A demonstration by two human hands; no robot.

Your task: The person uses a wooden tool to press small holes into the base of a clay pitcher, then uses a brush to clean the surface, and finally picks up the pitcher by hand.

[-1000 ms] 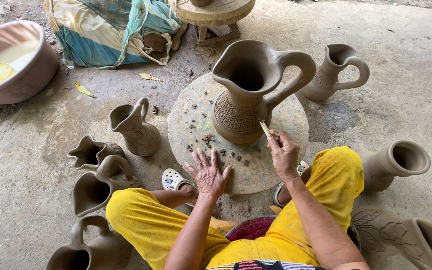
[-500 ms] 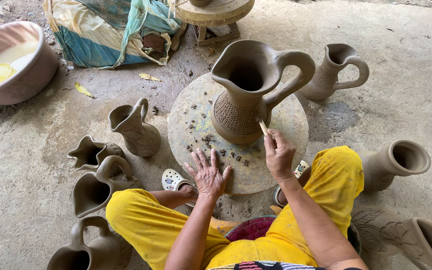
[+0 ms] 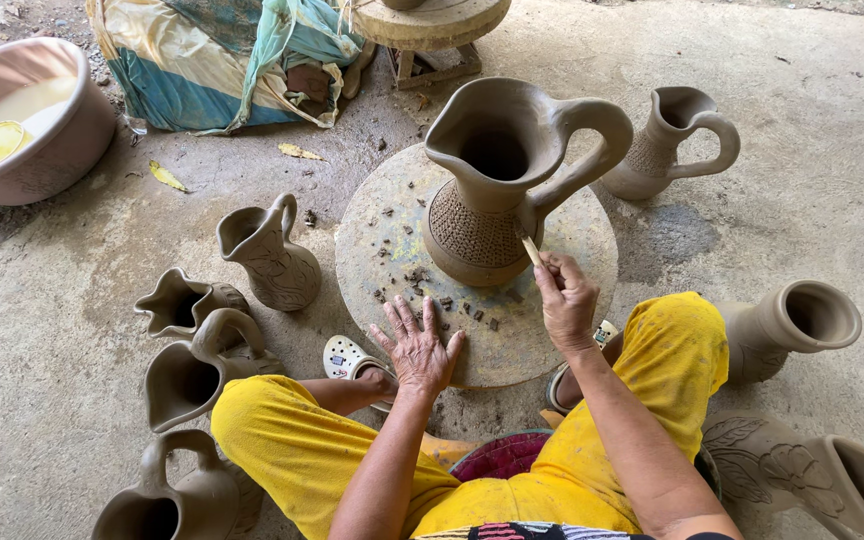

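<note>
A large unfired clay jug point(image 3: 512, 170) with a curved handle and a cut-out pattern on its belly stands on a round stone turntable point(image 3: 382, 250). My right hand point(image 3: 564, 298) grips a small pale carving stick point(image 3: 529, 248), its tip against the jug's lower belly. My left hand point(image 3: 418, 345) lies flat with fingers spread on the turntable's near edge, among small clay scraps point(image 3: 422, 285).
Smaller clay jugs stand at left point(image 3: 270, 255), point(image 3: 192, 370), point(image 3: 167, 500) and back right point(image 3: 672, 140). Two vases lie on their sides at right point(image 3: 792, 325), point(image 3: 822, 480). A pink basin point(image 3: 62, 150) with a yellow bowl sits far left. Cloth bundle point(image 3: 222, 50) behind.
The right hand with the stick has shifted slightly up and left along the jug's belly. The left hand stays flat on the turntable.
</note>
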